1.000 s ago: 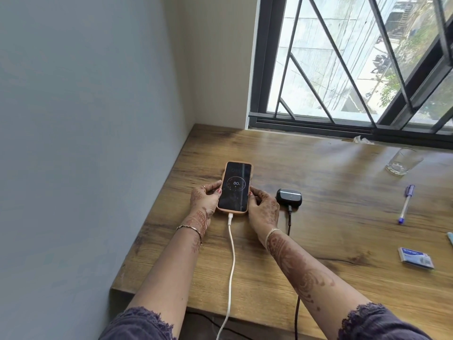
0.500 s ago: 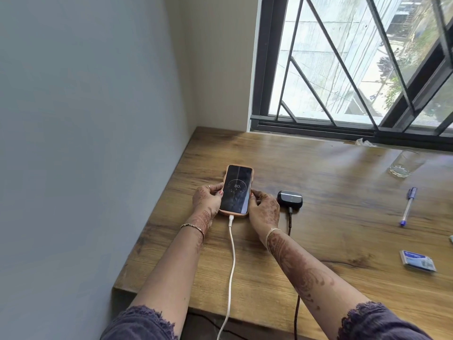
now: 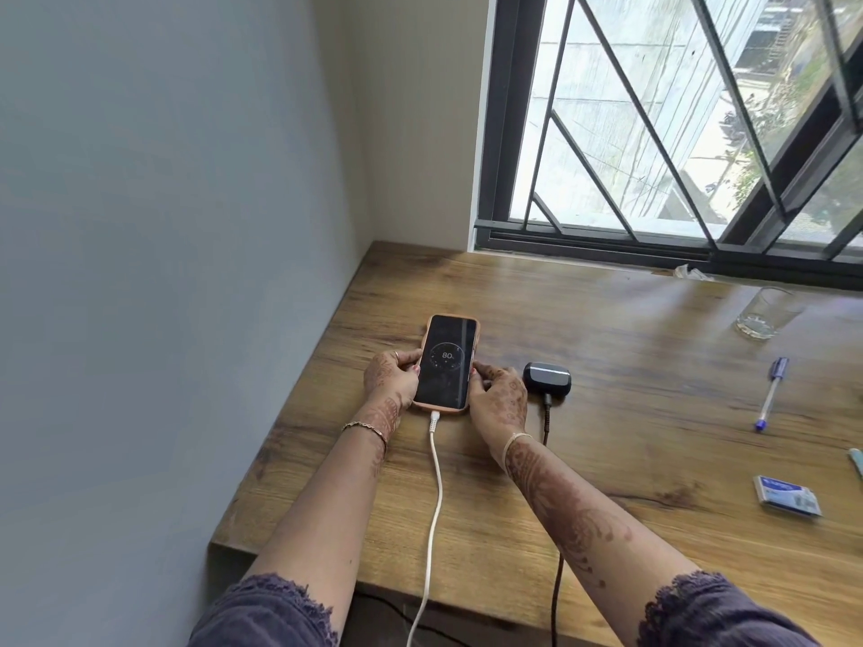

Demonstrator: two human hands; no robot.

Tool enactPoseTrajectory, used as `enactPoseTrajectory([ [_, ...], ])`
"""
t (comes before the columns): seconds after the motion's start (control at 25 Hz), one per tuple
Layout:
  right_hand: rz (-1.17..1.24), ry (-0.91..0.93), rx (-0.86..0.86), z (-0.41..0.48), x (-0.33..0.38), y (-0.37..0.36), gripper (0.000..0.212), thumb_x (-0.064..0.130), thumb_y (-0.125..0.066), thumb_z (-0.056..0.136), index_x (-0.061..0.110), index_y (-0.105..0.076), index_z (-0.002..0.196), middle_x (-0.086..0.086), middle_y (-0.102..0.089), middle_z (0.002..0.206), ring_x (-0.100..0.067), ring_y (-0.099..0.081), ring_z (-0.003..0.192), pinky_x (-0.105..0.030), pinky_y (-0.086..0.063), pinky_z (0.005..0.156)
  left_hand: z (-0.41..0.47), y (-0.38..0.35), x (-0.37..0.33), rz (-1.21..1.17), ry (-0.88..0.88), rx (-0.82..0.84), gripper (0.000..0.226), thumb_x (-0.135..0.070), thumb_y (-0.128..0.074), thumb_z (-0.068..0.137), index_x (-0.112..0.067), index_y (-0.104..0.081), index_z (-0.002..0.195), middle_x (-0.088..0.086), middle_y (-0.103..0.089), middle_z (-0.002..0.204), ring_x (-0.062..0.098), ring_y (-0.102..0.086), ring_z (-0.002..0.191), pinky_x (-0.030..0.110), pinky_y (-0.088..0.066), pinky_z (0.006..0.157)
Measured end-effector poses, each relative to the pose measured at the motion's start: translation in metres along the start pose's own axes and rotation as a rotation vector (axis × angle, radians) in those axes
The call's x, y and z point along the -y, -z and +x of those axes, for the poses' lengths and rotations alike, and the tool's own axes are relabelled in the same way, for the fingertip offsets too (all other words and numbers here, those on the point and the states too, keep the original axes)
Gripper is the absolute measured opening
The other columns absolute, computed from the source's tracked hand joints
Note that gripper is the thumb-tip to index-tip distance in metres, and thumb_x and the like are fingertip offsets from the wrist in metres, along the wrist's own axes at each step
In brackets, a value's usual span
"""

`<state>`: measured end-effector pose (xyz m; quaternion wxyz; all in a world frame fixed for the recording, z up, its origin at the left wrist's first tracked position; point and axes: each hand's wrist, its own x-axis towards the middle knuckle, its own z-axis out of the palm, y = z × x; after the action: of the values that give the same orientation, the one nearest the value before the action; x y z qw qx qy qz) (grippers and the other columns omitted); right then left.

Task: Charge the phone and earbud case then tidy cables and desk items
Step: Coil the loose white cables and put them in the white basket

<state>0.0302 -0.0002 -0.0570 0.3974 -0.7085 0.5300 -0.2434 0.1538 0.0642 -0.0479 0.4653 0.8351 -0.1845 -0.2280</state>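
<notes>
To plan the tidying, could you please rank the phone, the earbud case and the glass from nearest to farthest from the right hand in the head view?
1. The phone: the right hand holds its right edge.
2. The earbud case: just right of that hand.
3. The glass: far to the right, farther back.

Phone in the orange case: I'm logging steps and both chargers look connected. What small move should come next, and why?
Probably release the orange-cased phone: the left hand and right hand hold its edges, its screen reads 80 with the white cable plugged in, and the black earbud case has its black cable attached. Charging looks set; tidying remains.
</notes>
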Motion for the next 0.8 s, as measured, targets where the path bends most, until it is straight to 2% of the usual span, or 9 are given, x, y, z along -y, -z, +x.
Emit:
enactPoseTrajectory([
  [0.24,-0.02,-0.002,0.035,0.004,-0.003,-0.004,0.03,0.027,-0.056,0.093,0.021,-0.066,0.12,-0.006,-0.061,0.116,-0.02,-0.056,0.111,-0.033,-0.044,0.102,-0.002,-0.003,0.001,-0.052,0.018,0.031,0.027,-0.005,-0.058,0.088,-0.013,-0.069,0.111,0.006,-0.07,0.112,0.02,-0.064,0.107,0.033,-0.048,0.099],
  [0.48,-0.039,-0.025,0.111,0.005,0.0,-0.001,0.034,0.029,-0.057,0.092,0.022,-0.065,0.124,-0.007,-0.063,0.12,-0.02,-0.056,0.115,-0.027,-0.044,0.101,-0.015,0.003,-0.003,-0.08,-0.003,0.046,0.036,-0.005,-0.053,0.092,-0.009,-0.058,0.126,0.004,-0.062,0.127,0.017,-0.057,0.118,0.03,-0.041,0.107],
  [0.64,-0.029,-0.01,0.128,0.0,0.002,0.01,0.037,0.025,-0.056,0.093,0.017,-0.06,0.129,-0.005,-0.055,0.129,-0.019,-0.052,0.122,-0.028,-0.039,0.106,-0.028,0.009,0.0,-0.132,0.012,0.034,0.037,-0.003,-0.052,0.091,-0.012,-0.057,0.127,0.004,-0.061,0.127,0.017,-0.058,0.116,0.032,-0.042,0.107],
  [0.8,-0.032,0.066,0.081,-0.011,-0.001,0.027,0.036,0.021,-0.058,0.092,0.018,-0.061,0.127,-0.003,-0.059,0.125,-0.018,-0.056,0.118,-0.024,-0.039,0.103,-0.044,0.009,-0.003,-0.159,-0.016,0.0,0.036,-0.004,-0.052,0.091,-0.013,-0.059,0.126,0.004,-0.063,0.124,0.017,-0.059,0.113,0.031,-0.043,0.105],
])
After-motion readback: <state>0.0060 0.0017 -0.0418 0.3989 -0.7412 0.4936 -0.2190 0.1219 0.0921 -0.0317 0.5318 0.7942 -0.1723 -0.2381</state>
